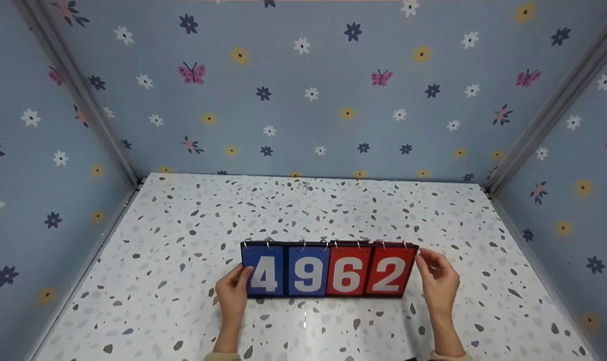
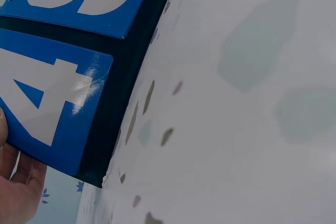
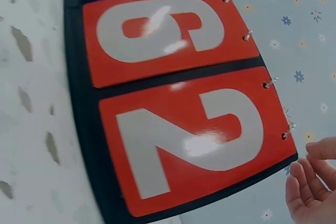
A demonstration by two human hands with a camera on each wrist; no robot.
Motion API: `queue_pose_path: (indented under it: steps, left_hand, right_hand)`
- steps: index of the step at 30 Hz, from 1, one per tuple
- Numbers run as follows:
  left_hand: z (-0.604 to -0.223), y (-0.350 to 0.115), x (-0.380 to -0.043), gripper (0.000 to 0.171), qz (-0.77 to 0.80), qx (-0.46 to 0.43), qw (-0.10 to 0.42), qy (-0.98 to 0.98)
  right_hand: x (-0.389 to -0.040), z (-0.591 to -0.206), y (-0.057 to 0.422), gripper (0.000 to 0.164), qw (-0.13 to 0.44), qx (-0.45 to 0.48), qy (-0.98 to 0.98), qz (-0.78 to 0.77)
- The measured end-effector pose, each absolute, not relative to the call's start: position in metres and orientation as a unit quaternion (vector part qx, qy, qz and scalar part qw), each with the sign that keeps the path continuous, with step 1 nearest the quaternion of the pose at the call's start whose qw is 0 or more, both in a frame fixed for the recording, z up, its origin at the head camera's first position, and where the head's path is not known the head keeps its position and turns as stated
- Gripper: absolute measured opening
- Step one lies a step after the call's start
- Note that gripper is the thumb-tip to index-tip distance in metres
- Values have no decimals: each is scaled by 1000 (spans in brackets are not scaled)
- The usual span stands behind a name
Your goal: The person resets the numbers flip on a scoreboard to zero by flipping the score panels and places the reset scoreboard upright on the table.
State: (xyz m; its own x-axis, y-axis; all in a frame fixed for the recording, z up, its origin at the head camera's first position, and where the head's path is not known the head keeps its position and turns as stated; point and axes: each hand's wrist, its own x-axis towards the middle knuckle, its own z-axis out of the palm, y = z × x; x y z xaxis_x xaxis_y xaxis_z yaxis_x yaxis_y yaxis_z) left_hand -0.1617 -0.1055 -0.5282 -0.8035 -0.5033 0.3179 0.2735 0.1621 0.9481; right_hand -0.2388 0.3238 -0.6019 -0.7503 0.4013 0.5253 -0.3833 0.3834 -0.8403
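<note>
A flip-number scoreboard (image 1: 326, 271) stands tilted on the speckled tabletop, its cards reading 4 and 9 on blue, 6 and 2 on red. Metal rings hold the cards along the top edge. My left hand (image 1: 233, 291) grips the board's left edge, the thumb in front beside the blue 4 card (image 2: 58, 98) and the other fingers behind. At the top right corner is my right hand (image 1: 440, 281), fingers loosely bent, its fingertips right at the corner beside the red 2 card (image 3: 194, 140). The right wrist view shows the thumb and fingertips just off that corner.
The white speckled tabletop (image 1: 303, 210) spreads around the board. Blue flower-patterned panels (image 1: 328, 115) rise at the back and both sides, joined by grey corner posts (image 1: 559, 100). A small dark object (image 1: 410, 359) shows at the bottom edge of the head view.
</note>
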Motion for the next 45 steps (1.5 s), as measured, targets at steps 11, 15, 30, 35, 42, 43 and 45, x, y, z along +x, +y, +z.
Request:
queue_pose_path:
  steps: [11,15,30,35,42,43,45]
  left_hand:
    - [-527,-104,-161,16,-632,91,306,-707]
    - [-527,-104,-161,14,-635,95,303,-704]
    - [-528,-105,-162,14,-647,79,313,-690]
    - [-528,-105,-162,14,-651,74,315,-687]
    - [-529,-105,-162,14,-654,71,317,-683]
    - [-529,-105,-162,14,-655,70,317,-683]
    - [-529,-104,-162,14,-655,70,317,-683]
  right_hand:
    - [-205,-604,286,38,363,-27,-768,527]
    - [-201,-608,278,42,366,-54,-783,500]
    - [-201,-611,272,36,330,-112,-820,455]
    - [-203,-611,274,34,310,-118,-799,502]
    - [-202,-606,281,24,290,-128,-792,522]
    - [-202,-606,282,24,285,-133,-795,518]
    - [-198,-595,281,23,267,-127,-791,535]
